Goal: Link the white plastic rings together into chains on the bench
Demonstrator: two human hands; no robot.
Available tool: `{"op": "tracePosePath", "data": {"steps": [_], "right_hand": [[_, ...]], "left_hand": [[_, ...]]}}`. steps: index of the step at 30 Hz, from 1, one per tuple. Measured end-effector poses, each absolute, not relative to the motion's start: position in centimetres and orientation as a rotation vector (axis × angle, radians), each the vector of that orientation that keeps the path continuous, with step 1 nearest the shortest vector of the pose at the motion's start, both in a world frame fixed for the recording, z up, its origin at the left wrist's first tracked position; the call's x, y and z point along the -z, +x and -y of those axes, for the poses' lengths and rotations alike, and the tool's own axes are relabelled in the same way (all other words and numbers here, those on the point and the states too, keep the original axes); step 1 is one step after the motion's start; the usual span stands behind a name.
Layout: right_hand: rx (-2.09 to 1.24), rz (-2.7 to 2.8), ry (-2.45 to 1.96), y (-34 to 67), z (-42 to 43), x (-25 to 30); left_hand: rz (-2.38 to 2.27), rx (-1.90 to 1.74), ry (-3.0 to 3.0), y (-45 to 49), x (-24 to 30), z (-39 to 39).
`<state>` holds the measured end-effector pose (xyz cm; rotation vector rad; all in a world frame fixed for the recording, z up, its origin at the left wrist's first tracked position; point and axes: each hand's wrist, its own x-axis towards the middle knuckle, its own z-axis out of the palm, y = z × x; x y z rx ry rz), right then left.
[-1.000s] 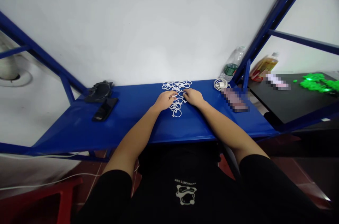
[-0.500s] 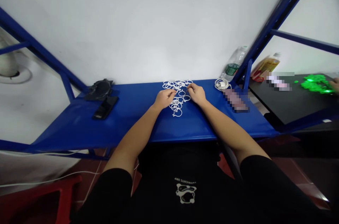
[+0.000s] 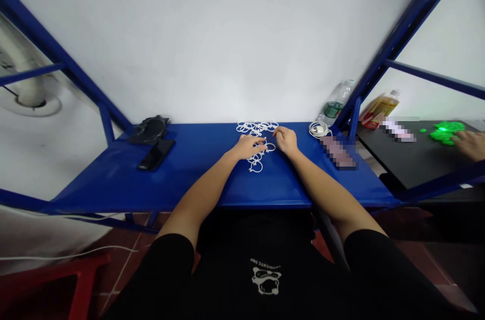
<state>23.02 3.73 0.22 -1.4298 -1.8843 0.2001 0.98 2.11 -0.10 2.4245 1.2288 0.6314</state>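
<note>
Thin white plastic loops, each with a small knob-like tab, lie in two loose clusters on the blue table. My left hand reaches over the nearer cluster, its fingers stretched out and the thumb apart from them. It hides part of those loops. To the right, my right hand is closed, fingertips curled together beside the farther cluster. Whatever is in its fingers, if anything, is too small to make out. One single loop lies between the two hands.
At left are a black phone and a dark bundle. A coiled white cable, a plastic bottle and a blurred-out item sit at right. Another person's hand touches green pieces on a black table.
My left hand has moved right over the nearer loops and its fingers have opened from a pinch. My right hand has shifted slightly right, away from it. The camera view has tilted a little.
</note>
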Motion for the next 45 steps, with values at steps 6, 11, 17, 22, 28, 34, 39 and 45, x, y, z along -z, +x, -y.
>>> {"op": "tracePosePath", "data": {"steps": [6, 11, 17, 22, 28, 34, 39, 45], "right_hand": [[-0.332, 1.999, -1.228, 22.8, -3.1, 0.1], [-0.334, 2.237, -1.117, 22.4, -2.1, -0.5], [-0.207, 2.194, -1.31, 22.2, -3.1, -0.9], [-0.183, 2.405, -1.407, 21.0, -5.4, -1.2], [-0.112, 2.513, -1.446, 19.3, -7.3, -1.2], [-0.104, 2.112, -1.295, 21.1, -5.9, -1.4], [-0.299, 1.72, -1.24, 25.3, -4.6, -1.4], [-0.662, 1.263, -1.086, 28.1, -5.7, -1.8]], "left_hand": [[-1.458, -0.765, 2.304, -0.4, 1.0, -2.5], [-1.529, -0.763, 2.313, -1.0, 1.9, -3.2], [-1.486, -0.832, 2.368, -1.0, 1.6, -2.5], [-1.501, -0.923, 2.269, -1.2, 1.0, -2.5], [-1.493, -0.982, 2.066, -1.7, 0.2, -2.7], [-1.207, -1.109, 1.783, -1.9, 0.8, -2.9], [-1.159, -1.367, 1.695, -1.8, 0.9, -3.3], [-1.079, -1.502, 1.355, -2.6, 0.7, -4.1]]}}
